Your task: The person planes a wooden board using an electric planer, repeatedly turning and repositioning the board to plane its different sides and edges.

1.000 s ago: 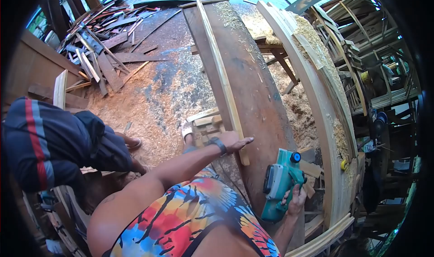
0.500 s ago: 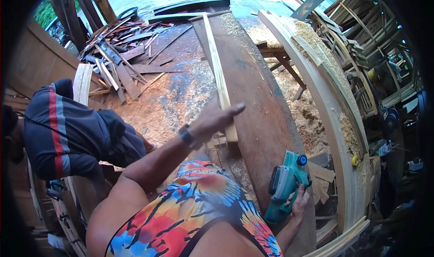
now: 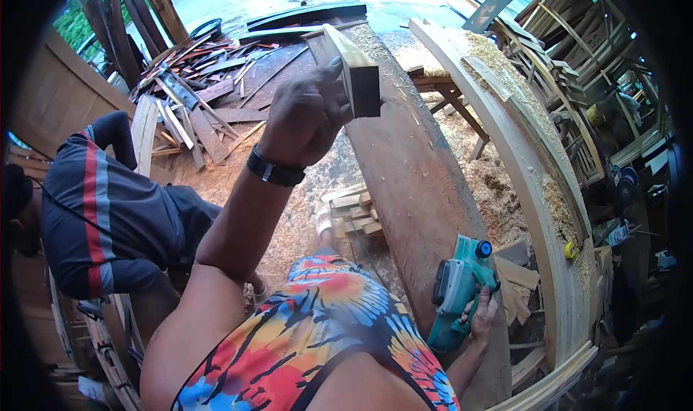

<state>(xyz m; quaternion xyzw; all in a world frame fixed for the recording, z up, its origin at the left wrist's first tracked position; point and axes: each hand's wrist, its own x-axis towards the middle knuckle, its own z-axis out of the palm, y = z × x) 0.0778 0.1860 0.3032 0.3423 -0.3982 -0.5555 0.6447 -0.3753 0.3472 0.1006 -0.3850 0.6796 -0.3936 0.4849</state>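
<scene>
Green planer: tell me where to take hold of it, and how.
Best grip on the planer is probably its handle, approached from the right, fingers curled around it. The handle faces that way, and the right hand holds it there. The rounded blue-centred knob at the far end looks like a second hold.

To the left of the left hand [image 3: 307, 118], a co-worker [image 3: 108, 216] in a dark shirt with a red stripe bent forward. Beyond that hand, leftward, lay a heap of scrap wood [image 3: 209, 126]. Short wood blocks [image 3: 355, 214] were stacked between it and the right hand [image 3: 479, 316]. Right of the latter, long pale timbers [image 3: 521, 167] bore shavings [image 3: 559, 209] and a small, round yellow object [image 3: 570, 250].
</scene>
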